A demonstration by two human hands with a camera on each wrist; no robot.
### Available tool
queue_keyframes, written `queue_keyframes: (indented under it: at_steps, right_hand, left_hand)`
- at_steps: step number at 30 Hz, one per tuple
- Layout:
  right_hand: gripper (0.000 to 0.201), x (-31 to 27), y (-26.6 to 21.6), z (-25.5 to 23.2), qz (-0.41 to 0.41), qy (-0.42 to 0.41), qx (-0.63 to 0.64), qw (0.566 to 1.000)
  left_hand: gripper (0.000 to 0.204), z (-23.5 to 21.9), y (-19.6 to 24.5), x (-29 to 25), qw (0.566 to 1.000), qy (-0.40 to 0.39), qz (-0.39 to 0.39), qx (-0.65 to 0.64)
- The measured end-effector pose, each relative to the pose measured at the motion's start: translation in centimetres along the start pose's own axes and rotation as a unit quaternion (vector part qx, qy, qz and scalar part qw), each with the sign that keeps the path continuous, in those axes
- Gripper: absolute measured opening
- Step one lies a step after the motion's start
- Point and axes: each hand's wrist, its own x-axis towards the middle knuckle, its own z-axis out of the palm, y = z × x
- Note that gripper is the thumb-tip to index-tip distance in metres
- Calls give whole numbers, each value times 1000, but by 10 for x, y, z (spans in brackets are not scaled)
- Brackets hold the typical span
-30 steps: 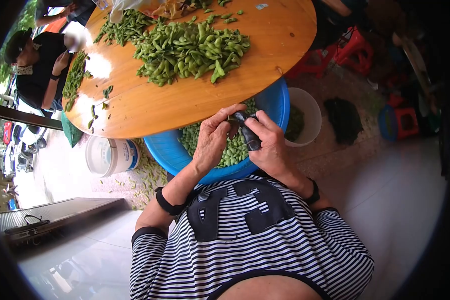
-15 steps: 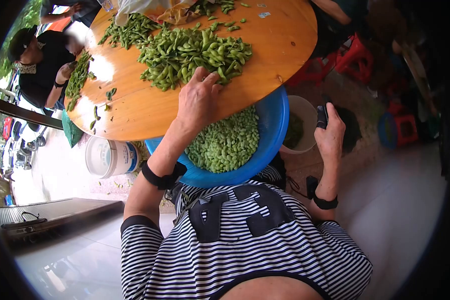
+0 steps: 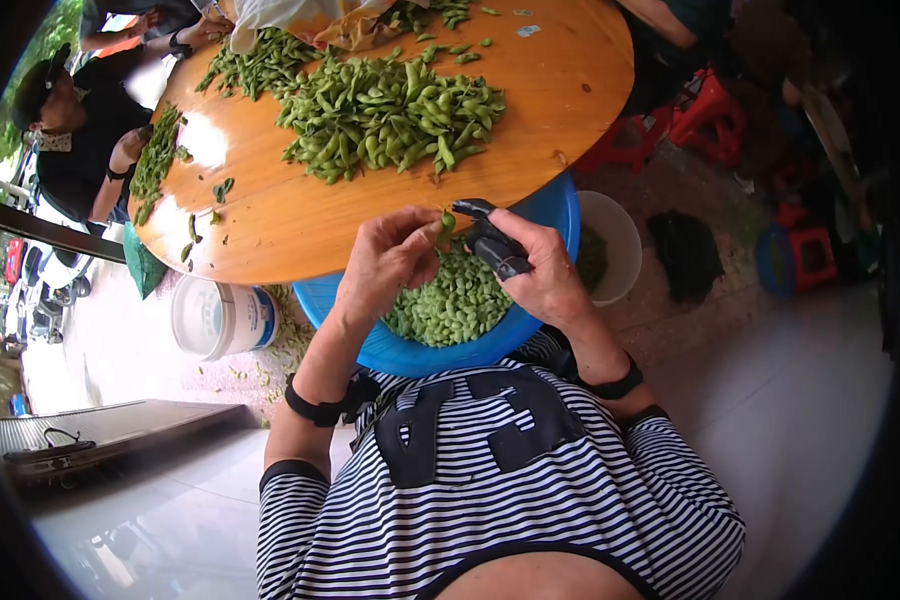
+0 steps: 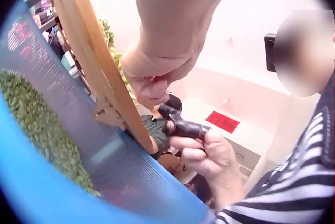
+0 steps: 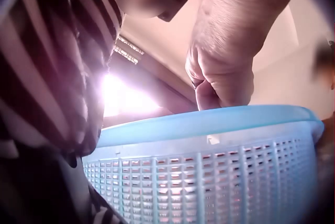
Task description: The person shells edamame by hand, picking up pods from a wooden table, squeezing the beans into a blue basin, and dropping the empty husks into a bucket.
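Over the blue basket [image 3: 395, 358], my left hand [image 3: 380, 262] pinches a green soybean pod [image 3: 447, 220] between thumb and forefinger. My right hand [image 3: 548, 275] faces it, with black coverings [image 3: 495, 250] on its thumb and forefinger. Its covered fingertips are right at the pod's end; I cannot tell whether they grip it. In the left wrist view the right hand's other fingers [image 4: 193, 153] are curled in. Shelled green beans [image 3: 450, 305] lie in the basket below. The right wrist view shows the basket's slotted wall [image 5: 209, 182], which hides the fingertips.
A heap of soybean pods [image 3: 390, 110] lies on the round wooden table [image 3: 530, 140], whose edge overhangs the basket. A white bucket [image 3: 210, 315] stands at left, a pale bin [image 3: 620, 250] at right. Red stools [image 3: 710, 120] and another person [image 3: 85, 150] are beyond.
My left hand has gone from the pod heap back over the basket, now with a pod. My right hand has swung in from the right to meet it.
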Motion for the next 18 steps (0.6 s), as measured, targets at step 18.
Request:
queue_keyframes:
  at_steps: [18]
  right_hand:
    - [38,-11,25,-13,131,-93,394,905]
  left_hand:
    - [10,32,-17,-14,997,50,21,-56]
